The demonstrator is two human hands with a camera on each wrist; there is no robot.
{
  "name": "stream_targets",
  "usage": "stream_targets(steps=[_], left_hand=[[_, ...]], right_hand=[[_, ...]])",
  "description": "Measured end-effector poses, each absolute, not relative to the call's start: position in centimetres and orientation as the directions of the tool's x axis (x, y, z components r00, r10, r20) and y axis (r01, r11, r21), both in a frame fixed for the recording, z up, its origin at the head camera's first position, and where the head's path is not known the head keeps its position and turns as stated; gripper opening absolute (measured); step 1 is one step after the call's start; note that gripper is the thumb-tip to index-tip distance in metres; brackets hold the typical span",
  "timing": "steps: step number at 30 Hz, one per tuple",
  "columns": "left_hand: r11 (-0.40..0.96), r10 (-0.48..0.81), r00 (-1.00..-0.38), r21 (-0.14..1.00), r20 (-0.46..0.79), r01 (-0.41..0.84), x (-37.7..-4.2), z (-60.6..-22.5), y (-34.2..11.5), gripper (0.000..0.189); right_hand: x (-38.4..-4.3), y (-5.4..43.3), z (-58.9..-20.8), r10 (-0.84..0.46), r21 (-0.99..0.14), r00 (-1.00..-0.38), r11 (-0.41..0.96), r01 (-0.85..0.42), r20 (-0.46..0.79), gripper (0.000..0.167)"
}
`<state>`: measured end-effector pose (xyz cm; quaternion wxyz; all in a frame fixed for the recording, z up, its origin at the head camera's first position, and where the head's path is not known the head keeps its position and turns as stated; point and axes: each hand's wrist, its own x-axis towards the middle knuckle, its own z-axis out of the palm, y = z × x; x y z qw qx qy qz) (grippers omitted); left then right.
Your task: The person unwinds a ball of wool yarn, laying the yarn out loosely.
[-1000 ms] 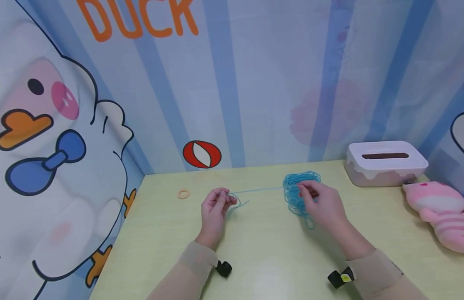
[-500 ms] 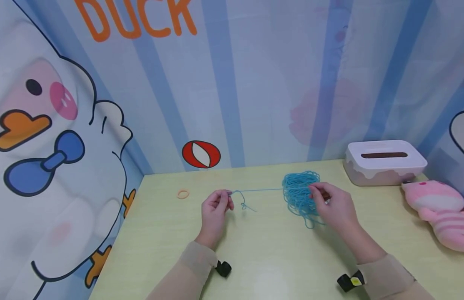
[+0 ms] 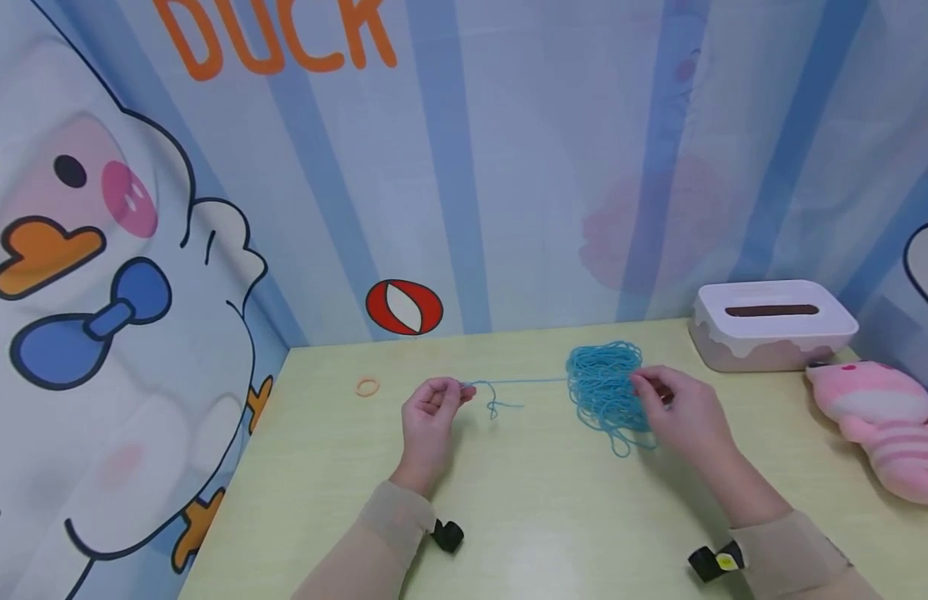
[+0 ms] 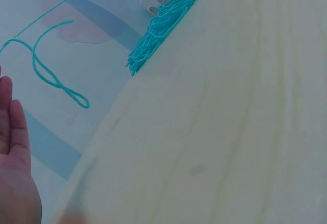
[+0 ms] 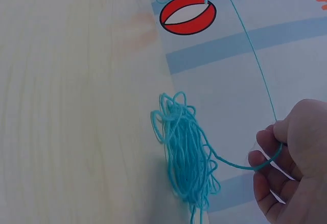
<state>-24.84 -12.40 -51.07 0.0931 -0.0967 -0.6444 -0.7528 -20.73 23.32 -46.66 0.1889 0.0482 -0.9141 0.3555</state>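
A loose hank of turquoise yarn (image 3: 603,387) lies on the table between my hands. My left hand (image 3: 428,429) pinches the yarn near one end, and a short looped tail (image 4: 51,78) dangles from the fingertips. To the right of the hank, my right hand (image 3: 687,417) pinches the same strand (image 5: 253,48) between thumb and forefinger. The strand runs taut from hand to hand above the hank. From the right fingers it curves back down into the hank, as the right wrist view shows. In the left wrist view, only part of the left hand shows.
A small orange ring (image 3: 367,387) lies left of the left hand. At the back right stands a white and pinkish tissue box (image 3: 771,342), with a pink striped plush toy (image 3: 876,408) in front of it. A printed curtain (image 3: 524,167) hangs behind the table.
My right hand has moved to the right, from over the hank to beside it, lengthening the taut strand. My left hand has stayed nearly in place; the loose tail swings out to the right.
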Motion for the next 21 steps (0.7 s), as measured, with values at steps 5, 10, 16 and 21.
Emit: stream_targets(steps=[5, 10, 16, 21], left_hand=[[-0.112, -0.029, -0.966, 0.959, 0.258, 0.260, -24.9, -50.9, -12.2, 0.025], [-0.116, 0.008, -0.962, 0.956, 0.274, 0.271, -24.9, -50.9, -11.9, 0.019], [-0.096, 0.062, -0.963, 0.962, 0.261, 0.254, -24.7, -51.0, -11.9, 0.020], [-0.083, 0.092, -0.961, 0.964, 0.259, 0.252, -24.6, -51.1, -11.9, 0.020]], right_hand=[[-20.5, 24.5, -46.8, 0.027, -0.613, -0.949, 0.769, -0.181, 0.314, 0.023], [-20.5, 25.0, -47.7, -0.032, -0.583, -0.974, 0.796, -0.159, 0.223, 0.021], [-21.1, 24.3, -49.2, -0.090, -0.523, -0.978, 0.834, -0.178, 0.189, 0.017], [-20.7, 21.7, -48.0, -0.082, -0.545, -0.950, 0.803, -0.241, 0.300, 0.018]])
